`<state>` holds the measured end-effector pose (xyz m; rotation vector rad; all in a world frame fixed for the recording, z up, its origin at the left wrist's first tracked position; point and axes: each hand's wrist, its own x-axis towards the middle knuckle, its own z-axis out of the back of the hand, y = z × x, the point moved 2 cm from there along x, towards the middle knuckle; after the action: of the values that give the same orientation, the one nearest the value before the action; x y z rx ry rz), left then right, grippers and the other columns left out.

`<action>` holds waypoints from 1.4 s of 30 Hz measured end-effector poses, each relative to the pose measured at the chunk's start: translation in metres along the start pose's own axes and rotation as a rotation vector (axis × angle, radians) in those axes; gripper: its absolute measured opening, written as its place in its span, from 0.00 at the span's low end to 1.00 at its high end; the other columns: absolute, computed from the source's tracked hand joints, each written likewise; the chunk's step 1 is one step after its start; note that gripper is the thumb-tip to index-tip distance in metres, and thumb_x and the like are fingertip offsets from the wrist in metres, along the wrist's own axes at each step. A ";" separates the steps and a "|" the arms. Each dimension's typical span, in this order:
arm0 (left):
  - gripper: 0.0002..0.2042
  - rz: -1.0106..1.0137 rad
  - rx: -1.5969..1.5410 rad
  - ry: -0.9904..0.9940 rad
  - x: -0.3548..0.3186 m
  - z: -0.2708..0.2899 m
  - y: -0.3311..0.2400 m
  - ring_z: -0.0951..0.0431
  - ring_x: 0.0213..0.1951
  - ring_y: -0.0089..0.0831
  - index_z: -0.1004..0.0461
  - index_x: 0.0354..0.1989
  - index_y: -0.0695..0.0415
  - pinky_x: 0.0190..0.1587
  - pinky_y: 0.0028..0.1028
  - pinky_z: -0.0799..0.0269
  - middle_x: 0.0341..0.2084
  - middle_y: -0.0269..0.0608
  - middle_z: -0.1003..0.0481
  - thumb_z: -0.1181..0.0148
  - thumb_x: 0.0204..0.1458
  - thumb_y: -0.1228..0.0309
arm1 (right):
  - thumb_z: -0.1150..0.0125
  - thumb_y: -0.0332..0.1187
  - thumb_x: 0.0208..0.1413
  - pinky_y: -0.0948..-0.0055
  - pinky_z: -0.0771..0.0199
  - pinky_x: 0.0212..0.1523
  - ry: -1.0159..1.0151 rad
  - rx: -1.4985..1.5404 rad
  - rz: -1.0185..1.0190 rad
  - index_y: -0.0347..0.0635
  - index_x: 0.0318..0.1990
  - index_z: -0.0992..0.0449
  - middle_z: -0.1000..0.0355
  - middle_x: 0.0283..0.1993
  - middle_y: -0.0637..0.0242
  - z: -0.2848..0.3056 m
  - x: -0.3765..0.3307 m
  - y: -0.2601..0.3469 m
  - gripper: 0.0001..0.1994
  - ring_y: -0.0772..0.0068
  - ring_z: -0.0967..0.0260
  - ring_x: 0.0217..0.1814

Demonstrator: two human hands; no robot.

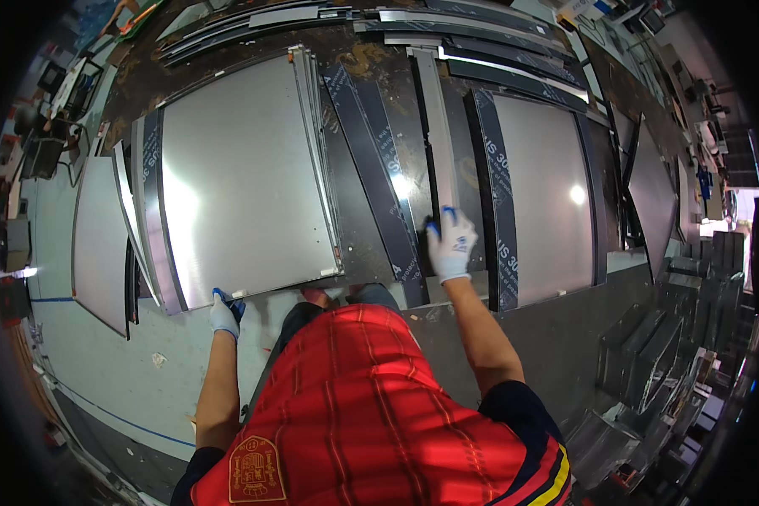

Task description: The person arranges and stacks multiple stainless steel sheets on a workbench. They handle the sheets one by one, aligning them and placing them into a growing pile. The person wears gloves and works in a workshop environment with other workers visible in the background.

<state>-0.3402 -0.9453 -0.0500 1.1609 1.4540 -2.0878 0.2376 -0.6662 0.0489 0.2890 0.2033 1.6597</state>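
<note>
Both my hands wear white gloves with blue fingertips. My left hand (pixel 225 314) is at the near edge of a large silver metal panel (pixel 249 169), its fingers bent at the rim near a small white block (pixel 238 293). My right hand (pixel 453 244) is on the near end of a long, narrow grey metal strip (pixel 438 126), thumb on its left side and fingers over the top. The strip's end is hidden under the glove. Left of it lie dark film-covered strips (pixel 371 173); to its right is a second silver panel (pixel 544 185) with dark film-covered borders.
Stacked long metal strips (pixel 514 63) lie along the table's far side. More panels lean at the left (pixel 101 244) and right (pixel 652 194) ends. Dark box-like parts (pixel 645 350) stand on the floor at right. Small scraps (pixel 158 360) lie on the pale floor.
</note>
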 end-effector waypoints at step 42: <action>0.18 0.054 0.310 0.689 -0.172 -0.134 0.053 0.17 0.43 0.30 0.19 0.56 0.59 0.48 0.31 0.19 0.48 0.40 0.14 0.43 0.76 0.56 | 0.34 0.30 0.69 0.78 0.22 0.43 0.434 1.365 -0.433 0.34 0.62 0.19 0.17 0.47 0.69 0.025 0.021 -0.024 0.17 0.81 0.22 0.42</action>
<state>-0.1425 -0.8763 0.0325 2.1724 1.3396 -2.0155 0.2656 -0.6442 0.0671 0.8143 1.6147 0.8999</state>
